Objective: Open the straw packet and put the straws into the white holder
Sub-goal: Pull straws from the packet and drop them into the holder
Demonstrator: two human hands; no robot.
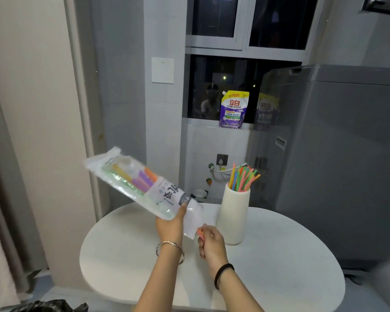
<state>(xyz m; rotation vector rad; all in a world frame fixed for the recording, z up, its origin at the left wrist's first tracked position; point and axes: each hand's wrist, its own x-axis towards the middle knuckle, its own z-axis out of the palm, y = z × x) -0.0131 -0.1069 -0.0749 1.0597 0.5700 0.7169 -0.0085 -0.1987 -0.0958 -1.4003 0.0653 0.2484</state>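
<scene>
Both hands work just left of the white holder (233, 217). Left hand (170, 226) grips the straw packet (140, 181), tilted mouth-down, probably so straws slide out; right hand (208, 240) pinches an orange straw (199, 232) at that mouth.

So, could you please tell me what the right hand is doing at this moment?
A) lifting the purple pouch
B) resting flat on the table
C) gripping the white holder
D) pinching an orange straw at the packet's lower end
D: the right hand pinches an orange straw at the lower end of the straw packet, which the left hand holds; the white holder stands untouched.
</scene>
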